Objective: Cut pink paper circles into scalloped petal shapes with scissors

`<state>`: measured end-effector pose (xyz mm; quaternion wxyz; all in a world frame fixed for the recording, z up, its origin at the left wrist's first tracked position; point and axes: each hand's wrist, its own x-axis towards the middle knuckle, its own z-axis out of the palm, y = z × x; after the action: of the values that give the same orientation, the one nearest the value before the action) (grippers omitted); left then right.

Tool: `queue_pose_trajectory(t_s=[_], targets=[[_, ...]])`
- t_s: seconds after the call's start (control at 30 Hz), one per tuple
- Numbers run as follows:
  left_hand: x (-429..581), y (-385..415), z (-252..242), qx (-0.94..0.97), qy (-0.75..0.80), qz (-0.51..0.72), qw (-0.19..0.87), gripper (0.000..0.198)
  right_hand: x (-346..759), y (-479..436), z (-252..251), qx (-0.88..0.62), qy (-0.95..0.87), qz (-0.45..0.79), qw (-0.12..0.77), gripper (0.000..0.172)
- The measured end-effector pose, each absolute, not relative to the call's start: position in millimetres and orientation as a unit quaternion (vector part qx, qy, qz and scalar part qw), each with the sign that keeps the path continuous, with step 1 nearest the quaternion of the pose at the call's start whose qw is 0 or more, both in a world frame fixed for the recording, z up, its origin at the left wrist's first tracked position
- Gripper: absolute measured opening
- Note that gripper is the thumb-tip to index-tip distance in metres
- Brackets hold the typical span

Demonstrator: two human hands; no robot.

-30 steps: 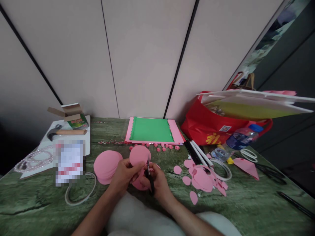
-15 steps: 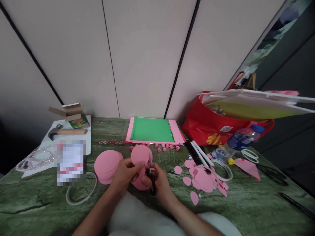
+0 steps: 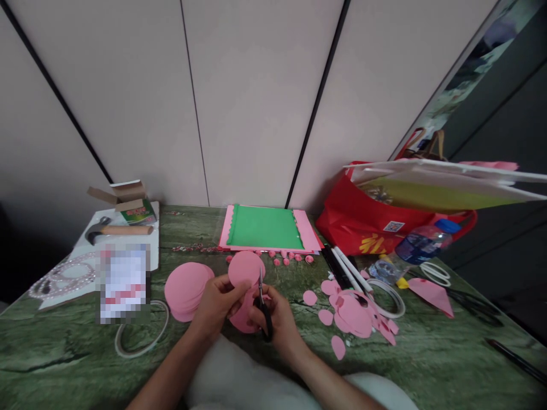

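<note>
Between thumb and fingers, my left hand [image 3: 220, 302] pinches a pink paper circle [image 3: 246, 267] near its lower edge. My right hand [image 3: 273, 316] is closed around the black handles of a pair of scissors [image 3: 265, 319], whose blades point upward at the circle's right edge. Whether the blades are cutting into the paper I cannot tell. Under both hands lies more pink paper, partly hidden. Left of my left hand is a stack of pink paper circles [image 3: 188, 291]. Small rolled pink paper pieces [image 3: 285, 256] lie in a row beyond the hands.
Right of my hands are pink paper scraps [image 3: 352, 313], tape rolls [image 3: 387, 299], white markers [image 3: 350, 267] and a water bottle [image 3: 427, 242] by a red bag [image 3: 342, 216]. Green card [image 3: 267, 228] lies at the back. A hammer [image 3: 119, 229] and another tape roll [image 3: 142, 330] are left.
The hands, circle and scissors keep nearly the same position. The whole view has shifted very slightly; nothing has been taken up or let go.
</note>
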<state>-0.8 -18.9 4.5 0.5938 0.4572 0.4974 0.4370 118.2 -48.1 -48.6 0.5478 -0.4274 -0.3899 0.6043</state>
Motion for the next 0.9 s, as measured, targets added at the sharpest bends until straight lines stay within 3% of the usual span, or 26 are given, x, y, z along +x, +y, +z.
queue_pose_trajectory(t_s=[0.63, 0.9], targets=[[-0.4, -19.6, 5.7, 0.440, 0.484, 0.457, 0.603, 0.031, 113.3, -52.4, -45.5, -0.396, -0.434, 0.606, 0.536, 0.033], [-0.9, -19.3, 3.3, 0.462, 0.501, 0.429, 0.592, 0.031, 116.2, -46.5, -42.8, -0.388, -0.395, 0.608, 0.569, 0.044]])
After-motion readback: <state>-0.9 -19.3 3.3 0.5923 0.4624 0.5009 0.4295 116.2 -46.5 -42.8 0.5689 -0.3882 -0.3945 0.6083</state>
